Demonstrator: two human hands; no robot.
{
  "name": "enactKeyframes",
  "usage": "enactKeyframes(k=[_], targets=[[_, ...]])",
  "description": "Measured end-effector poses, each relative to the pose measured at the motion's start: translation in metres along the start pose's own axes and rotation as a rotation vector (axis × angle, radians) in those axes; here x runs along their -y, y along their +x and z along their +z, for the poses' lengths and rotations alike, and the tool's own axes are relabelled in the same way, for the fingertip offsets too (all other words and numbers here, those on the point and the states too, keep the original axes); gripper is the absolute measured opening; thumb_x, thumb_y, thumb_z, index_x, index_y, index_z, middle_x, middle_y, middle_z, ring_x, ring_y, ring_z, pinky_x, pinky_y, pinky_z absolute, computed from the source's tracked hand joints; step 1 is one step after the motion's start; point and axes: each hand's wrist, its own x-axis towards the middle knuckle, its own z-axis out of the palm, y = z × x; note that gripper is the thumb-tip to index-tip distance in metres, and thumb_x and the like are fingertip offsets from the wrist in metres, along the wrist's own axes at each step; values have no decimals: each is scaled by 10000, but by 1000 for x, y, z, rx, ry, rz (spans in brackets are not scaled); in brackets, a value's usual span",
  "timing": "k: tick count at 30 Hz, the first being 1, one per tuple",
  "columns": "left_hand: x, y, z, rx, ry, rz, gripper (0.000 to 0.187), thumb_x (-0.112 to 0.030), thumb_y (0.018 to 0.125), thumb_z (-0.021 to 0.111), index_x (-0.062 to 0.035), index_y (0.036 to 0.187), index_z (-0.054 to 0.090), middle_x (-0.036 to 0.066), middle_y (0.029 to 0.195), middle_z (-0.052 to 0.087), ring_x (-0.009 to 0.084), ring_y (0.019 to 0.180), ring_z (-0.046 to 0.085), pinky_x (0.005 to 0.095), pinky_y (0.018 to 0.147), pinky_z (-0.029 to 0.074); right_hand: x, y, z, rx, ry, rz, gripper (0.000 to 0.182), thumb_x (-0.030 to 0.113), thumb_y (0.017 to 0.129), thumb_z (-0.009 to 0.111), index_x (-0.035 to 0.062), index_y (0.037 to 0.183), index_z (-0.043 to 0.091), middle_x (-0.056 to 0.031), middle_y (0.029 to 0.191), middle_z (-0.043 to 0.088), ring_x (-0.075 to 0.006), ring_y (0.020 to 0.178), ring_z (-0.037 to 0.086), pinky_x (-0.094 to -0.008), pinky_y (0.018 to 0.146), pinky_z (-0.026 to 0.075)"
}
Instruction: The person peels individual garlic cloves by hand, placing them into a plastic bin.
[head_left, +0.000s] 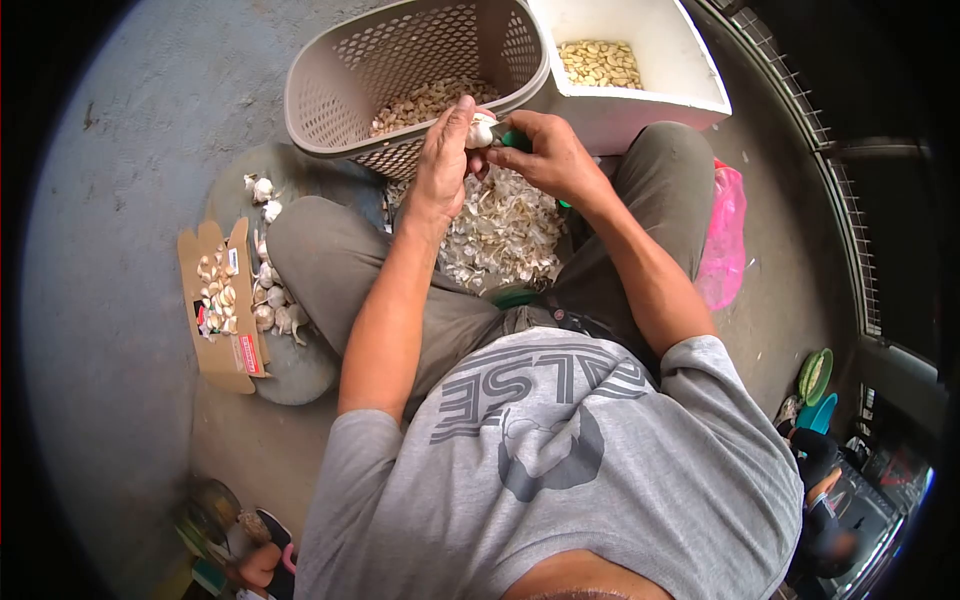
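Observation:
My left hand (443, 165) is raised in front of me, its fingers closed around a white garlic bulb (480, 131). Close against it, my right hand (556, 157) grips a small green-handled tool (517, 140); its working end is too small to make out. Both hands are above a heap of papery garlic skins (505, 232) between my legs. More whole garlic bulbs (268, 290) lie beside my left knee. Loose garlic cloves (218, 295) rest in an opened cardboard box (230, 382) further left.
A perforated plastic basket (300, 105) with unpeeled-looking cloves stands ahead. To its right, a white foam box (650, 108) holds peeled cloves. A pink plastic bag (722, 240) lies by my right leg. Other people (262, 570) sit at the lower edges.

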Motion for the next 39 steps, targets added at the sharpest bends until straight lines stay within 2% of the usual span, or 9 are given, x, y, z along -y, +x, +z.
enactKeyframes(k=[8, 11, 12, 15, 19, 26, 30, 34, 39], targets=[[-4, -8, 0, 89, -166, -63, 397, -464, 1056, 573, -80, 1033, 669, 27, 809, 672, 83, 535, 505, 241, 457, 381, 15, -6, -9, 73, 425, 191, 118, 60, 878, 783, 59, 865, 665, 28, 731, 656, -14, 576, 507, -207, 496, 383], [-4, -7, 1, -13, -166, -126, 420, -487, 1048, 578, -90, 962, 688, 9, 731, 642, 76, 476, 457, 244, 417, 346, 13, -6, 6, 175, 437, 86, 202, 38, 866, 756, -46, 1045, 714, -52, 857, 766, -101, 835, 723, -230, 670, 535], [-5, -8, 2, -65, -139, -132, 428, -493, 1045, 579, -94, 939, 693, 2, 705, 629, 74, 459, 441, 245, 405, 335, 14, -6, 2, 255, 374, 133, 225, 4, 863, 747, -70, 1070, 703, -75, 925, 775, -135, 882, 729, -277, 790, 578], [-9, -10, 2, -84, -189, -186, 438, -503, 1033, 596, -89, 932, 693, -6, 707, 621, 64, 468, 442, 230, 404, 325, 20, -6, -4, 317, -165, 95, 209, -29, 862, 738, -71, 1064, 706, -66, 965, 777, -128, 895, 728, -277, 824, 582], [-7, -5, 5, -77, -221, -131, 448, -503, 1027, 606, -69, 941, 674, 11, 667, 588, 70, 464, 444, 211, 396, 323, 18, -7, -4, 261, 317, 76, 212, -22, 847, 767, -30, 1055, 730, -81, 946, 778, -114, 890, 710, -290, 792, 564], [10, 1, 0, -184, -166, -194, 420, -489, 1026, 613, -81, 937, 648, 9, 718, 617, 89, 527, 501, 243, 441, 373, 4, -15, 12, 322, 243, 36, 151, -40, 813, 769, -29, 843, 621, -71, 785, 714, -109, 775, 661, -336, 713, 537], [1, 5, -4, -150, -195, -130, 448, -488, 1046, 582, -54, 939, 617, 40, 718, 587, 95, 534, 477, 223, 435, 351, 30, -20, 13, 383, -238, -67, 245, 87, 810, 787, 23, 1001, 646, -176, 831, 685, -398, 772, 648, -455, 724, 515], [2, 4, -9, -13, -211, -35, 487, -478, 1060, 550, -1, 1102, 639, 49, 769, 591, 119, 614, 510, 275, 571, 455, 34, -14, -18, 397, -493, -25, 511, 150, 811, 800, 100, 1280, 601, -179, 1068, 737, -398, 997, 697, -498, 839, 557], [-1, 3, 2, 13, -185, 27, 385, -310, 1081, 529, 23, 1236, 644, 63, 927, 657, 139, 721, 572, 296, 665, 502, 20, -6, -42, 276, -331, -37, 267, 170, 977, 674, -1, 1173, 614, -225, 991, 694, -403, 870, 646, -461, 797, 512]])
